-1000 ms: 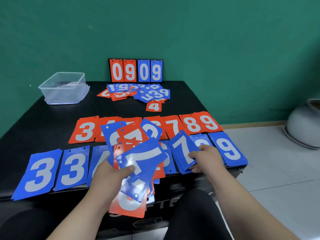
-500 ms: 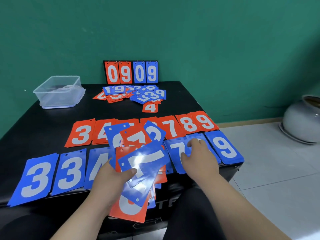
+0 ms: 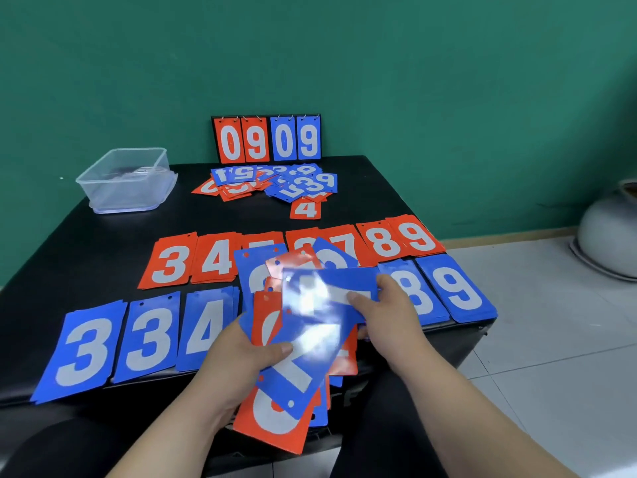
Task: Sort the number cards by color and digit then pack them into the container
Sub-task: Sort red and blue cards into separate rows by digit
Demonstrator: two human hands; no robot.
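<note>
Number cards [image 3: 275,419]: thin, stiff, glossy plastic rectangles, red or blue with white digits and punched holes along one short edge. A messy fan of them sits in the left hand [image 3: 241,353] above the near table edge, with the thumb pressed across the fan's face and the fingers curled under it. The top blue card [image 3: 344,279] is washed out by glare and blur, so its digit is unreadable. The right hand [image 3: 393,312] pinches it, thumb on its face and fingers behind its right edge. The black matte table [image 3: 103,253] holds a red row [image 3: 170,260] reading 3, 4, then hidden cards, 7, 8, 9. A nearer blue row [image 3: 82,350] reads 3, 3, 4, then 8, 9 past the hands. A loose unsorted pile [image 3: 303,186] lies at the far side, in front of an upright flip scoreboard [image 3: 269,139] showing 0909. The clear plastic container [image 3: 127,177], rectangular with rounded corners, stands far left, well apart from the hands. A grey round pot [image 3: 606,229] sits on the tiled floor at right.
</note>
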